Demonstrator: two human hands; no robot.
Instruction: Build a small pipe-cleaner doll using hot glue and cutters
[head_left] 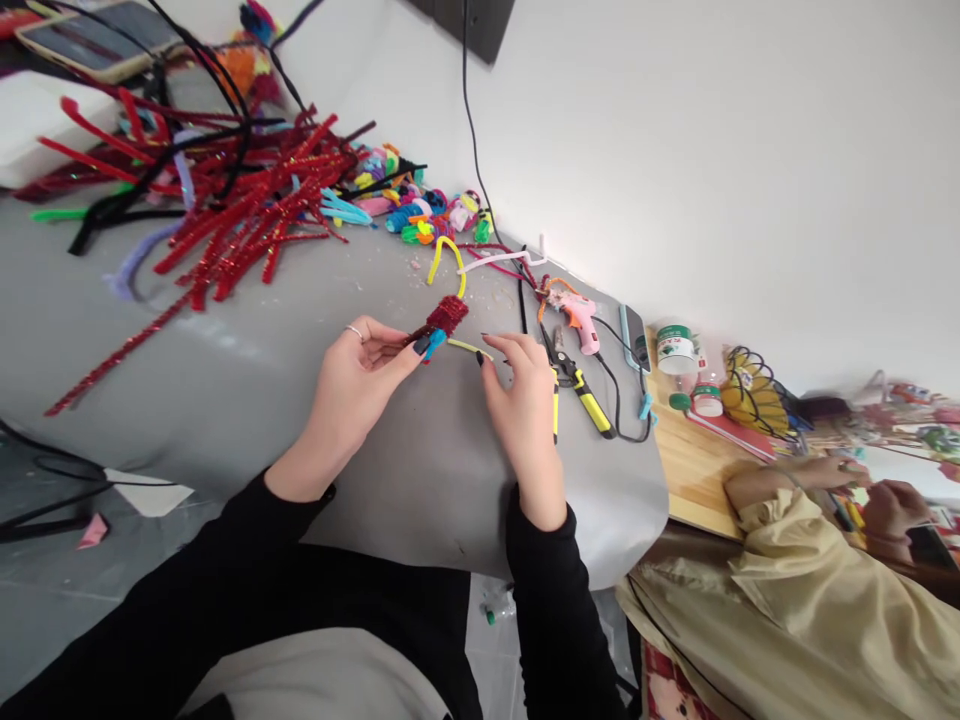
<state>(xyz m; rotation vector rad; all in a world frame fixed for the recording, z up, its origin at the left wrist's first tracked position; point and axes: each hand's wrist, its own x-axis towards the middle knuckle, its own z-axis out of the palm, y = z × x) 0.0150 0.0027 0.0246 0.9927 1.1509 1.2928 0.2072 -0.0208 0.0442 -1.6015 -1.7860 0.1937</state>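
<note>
My left hand (360, 370) pinches a small pipe-cleaner piece (448, 315), wound in dark red tinsel with a bright blue part under the thumb. To its right, my right hand (521, 390) is held with thumb and forefinger apart and nothing plainly between them. A pale yellow pipe cleaner (470, 348) runs between the two hands; whether the right fingertips touch it I cannot tell. Just beyond the red piece, a bent yellow pipe cleaner (448, 252) curves upward. Yellow-and-black pliers (581, 390) lie beside my right hand, partly hidden by it.
Red tinsel pipe cleaners (255, 200) are heaped at the left. Small colourful pipe-cleaner figures (420, 210) sit along the back. A pink glue gun (577, 315) with its cord and a phone (634, 335) lie at the right. Another person's sleeve (817, 560) is beyond the table's right end.
</note>
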